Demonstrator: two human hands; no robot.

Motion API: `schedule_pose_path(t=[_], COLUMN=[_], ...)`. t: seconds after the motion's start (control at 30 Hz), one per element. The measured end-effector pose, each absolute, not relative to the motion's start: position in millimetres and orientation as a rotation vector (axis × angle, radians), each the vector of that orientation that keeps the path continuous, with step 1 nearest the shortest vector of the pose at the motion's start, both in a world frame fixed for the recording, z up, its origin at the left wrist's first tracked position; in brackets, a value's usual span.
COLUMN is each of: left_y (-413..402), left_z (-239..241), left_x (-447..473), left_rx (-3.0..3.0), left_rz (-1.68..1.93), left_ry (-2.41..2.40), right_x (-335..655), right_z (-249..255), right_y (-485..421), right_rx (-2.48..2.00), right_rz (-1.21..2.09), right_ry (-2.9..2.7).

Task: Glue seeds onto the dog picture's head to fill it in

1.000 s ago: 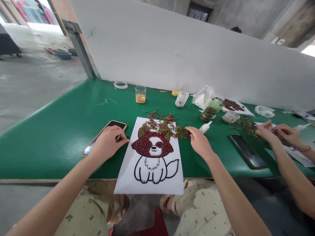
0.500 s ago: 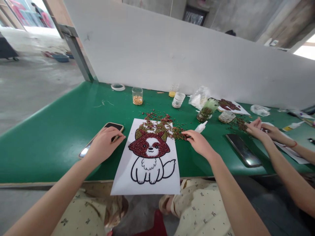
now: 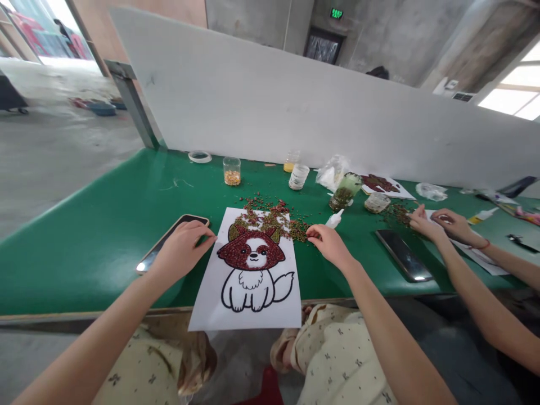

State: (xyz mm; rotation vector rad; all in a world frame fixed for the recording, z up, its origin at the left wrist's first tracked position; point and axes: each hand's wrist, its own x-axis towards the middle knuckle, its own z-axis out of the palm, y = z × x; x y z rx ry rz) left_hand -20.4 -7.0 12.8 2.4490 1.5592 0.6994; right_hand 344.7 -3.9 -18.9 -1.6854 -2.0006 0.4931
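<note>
**Me:** Resting my left hand palm-down on the phone, fingers loose, gripping nothing, tips just at the left edge of the sheet.

**You:** And the right one?

**Me:** My right hand is down at the sheet's upper right corner, fingertips drawn together in the loose beans. Whether a bean sits between them, I can't tell.

**You:** Where's the picture?

**Me:** Flat on the green table between my hands, its lower end hanging over the near edge. The dog's head is filled with red beans, the body only outlined.

**You:** Around that?

**Me:** The glue bottle lies just beyond my right hand, with a tipped jar behind it. Further right lies a second phone, then a co-worker's hands at their own beans.
</note>
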Motion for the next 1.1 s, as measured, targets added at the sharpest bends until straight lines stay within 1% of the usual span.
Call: schedule_pose_path(t=[0.2,0.37,0.53,0.7,0.93,1.1], left_y=[-11,-13,-13,-13,-14,-14], left_z=[16,18,19,18,19,19], left_x=[-17,-15,-13,-13,-12,-13], left_rx=[2.472,2.480,2.485,2.490,2.475,2.464], left_rz=[0.697,0.678,0.663,0.649,0.616,0.607], left_ry=[1.578,1.571,1.553,1.552,1.551,1.554], right_x=[344,342,340,340,330,329], right_z=[-21,-24,-21,-14,-20,-22], right_y=[0,7,10,9,6,13], right_rx=[-1.699,-1.621,-1.631,-1.689,-1.625,-1.659], right_rz=[0.480,0.418,0.395,0.322,0.325,0.300], right_ry=[-1.897,-1.834,-1.931,-1.914,-2.132,-2.111])
